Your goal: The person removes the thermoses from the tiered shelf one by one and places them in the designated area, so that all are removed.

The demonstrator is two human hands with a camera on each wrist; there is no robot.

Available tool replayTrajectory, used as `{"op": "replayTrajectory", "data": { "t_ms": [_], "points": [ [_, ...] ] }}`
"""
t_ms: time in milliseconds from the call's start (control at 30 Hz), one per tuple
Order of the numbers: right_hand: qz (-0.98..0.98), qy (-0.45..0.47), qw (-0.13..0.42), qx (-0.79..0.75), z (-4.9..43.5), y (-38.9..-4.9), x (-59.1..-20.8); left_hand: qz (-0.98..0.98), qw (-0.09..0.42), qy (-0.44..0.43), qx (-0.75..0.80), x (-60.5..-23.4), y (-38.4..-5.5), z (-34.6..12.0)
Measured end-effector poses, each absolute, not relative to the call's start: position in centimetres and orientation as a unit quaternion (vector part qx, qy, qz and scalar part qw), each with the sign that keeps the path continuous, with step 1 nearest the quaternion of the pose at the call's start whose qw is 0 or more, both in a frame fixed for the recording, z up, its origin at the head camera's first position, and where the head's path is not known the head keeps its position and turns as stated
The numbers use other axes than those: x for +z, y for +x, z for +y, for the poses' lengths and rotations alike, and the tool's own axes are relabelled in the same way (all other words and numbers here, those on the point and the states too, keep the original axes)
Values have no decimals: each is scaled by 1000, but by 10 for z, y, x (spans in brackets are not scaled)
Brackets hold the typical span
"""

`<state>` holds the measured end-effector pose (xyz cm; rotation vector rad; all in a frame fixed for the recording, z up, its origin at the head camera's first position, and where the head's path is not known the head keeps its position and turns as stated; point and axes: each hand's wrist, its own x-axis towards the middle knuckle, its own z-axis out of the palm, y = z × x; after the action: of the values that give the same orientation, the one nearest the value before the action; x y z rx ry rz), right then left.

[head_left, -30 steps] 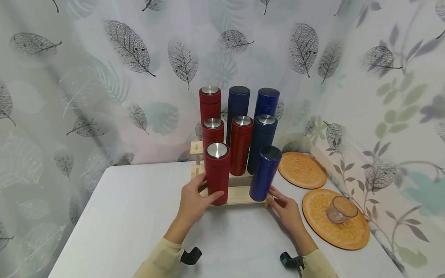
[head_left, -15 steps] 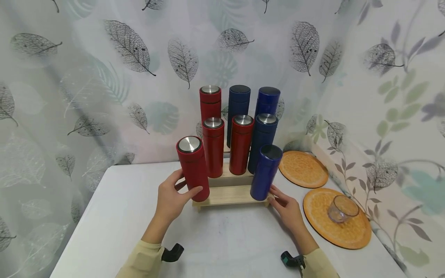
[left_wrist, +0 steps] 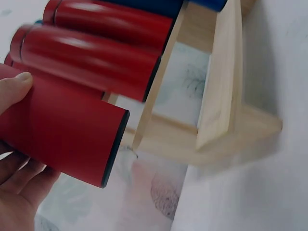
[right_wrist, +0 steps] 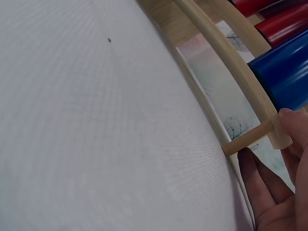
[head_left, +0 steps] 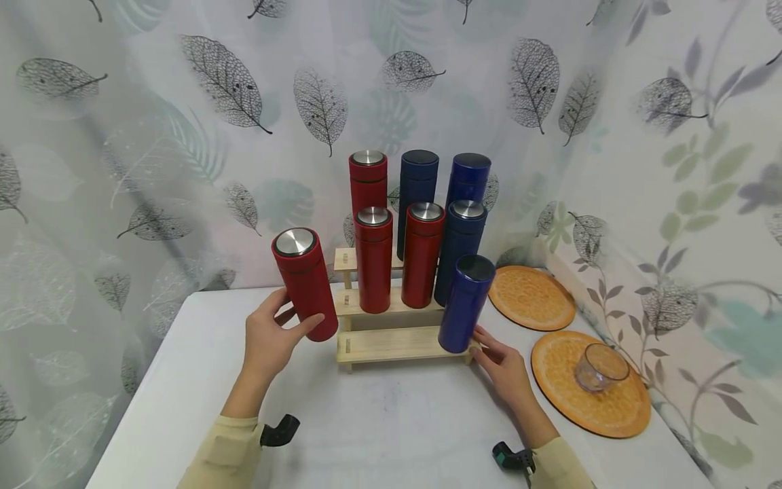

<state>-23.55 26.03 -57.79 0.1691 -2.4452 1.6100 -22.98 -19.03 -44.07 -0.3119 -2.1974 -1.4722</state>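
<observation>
My left hand grips a red thermos with a silver lid, tilted and held just left of a three-tier wooden rack. In the left wrist view the thumb lies over the red side and the fingers wrap underneath, with the dark base pointing at the rack. My right hand holds the right end of the rack's lowest shelf, beside a blue thermos standing there. The right wrist view shows the thumb at the shelf end and the fingers below, by the leg.
Two red thermoses and a dark blue thermos stand on the middle shelf. Another red thermos and two blue ones occupy the top. Right of the rack lie two round orange mats, the nearer bearing a clear glass. A leaf-print curtain hangs behind.
My left hand has lifted the red thermos off the lowest shelf's left end and carried it left, tilting it. My right hand has stayed at the rack's right end.
</observation>
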Motion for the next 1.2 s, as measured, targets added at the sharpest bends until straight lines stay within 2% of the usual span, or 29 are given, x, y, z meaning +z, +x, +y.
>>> {"op": "replayTrajectory", "data": {
  "t_ms": [400, 1200],
  "points": [
    [-831, 61, 99, 543, 258, -236, -576, -806, 219, -76, -545, -457, -265, -219],
    [-832, 49, 102, 543, 257, -235, -579, -818, 191, -36, -541, -490, -324, -213]
  ]
}}
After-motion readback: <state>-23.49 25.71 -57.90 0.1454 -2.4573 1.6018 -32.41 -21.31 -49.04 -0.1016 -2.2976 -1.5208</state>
